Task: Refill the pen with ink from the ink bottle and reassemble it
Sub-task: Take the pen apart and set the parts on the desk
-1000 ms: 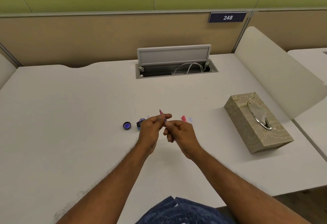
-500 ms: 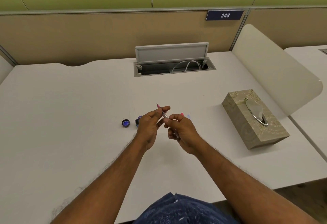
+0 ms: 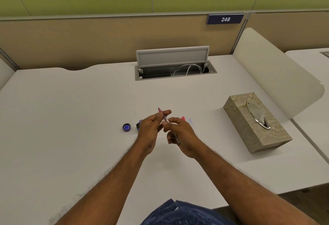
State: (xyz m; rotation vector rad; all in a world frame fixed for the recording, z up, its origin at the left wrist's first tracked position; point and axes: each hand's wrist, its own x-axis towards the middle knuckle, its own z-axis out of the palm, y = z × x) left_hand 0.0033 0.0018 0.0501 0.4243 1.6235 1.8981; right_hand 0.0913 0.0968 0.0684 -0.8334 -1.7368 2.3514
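My right hand (image 3: 179, 134) and left hand (image 3: 151, 128) pinch the pen (image 3: 164, 117) between them above the desk (image 3: 71, 118) — tip up and away. Behind my left hand sits the ink bottle (image 3: 138, 124), its cap (image 3: 126, 127) just beside it. Farther right — a tissue box (image 3: 254, 123).

- The pen (image 3: 164, 117) is a thin, clear-bodied part with a pink front section and a dark tip. It is held above the tabletop, tilted with the tip up and away from the person. Its lower end is hidden in the hands.
- The ink bottle (image 3: 138, 124) is small and dark with a blue label. It stands uncapped on the tabletop, half hidden behind the left hand.
- The bottle cap (image 3: 126, 127) is round and dark, its blue inside facing up, just left of the bottle.
- A pink pen piece (image 3: 183, 118) lies on the tabletop beyond the right hand, mostly hidden.
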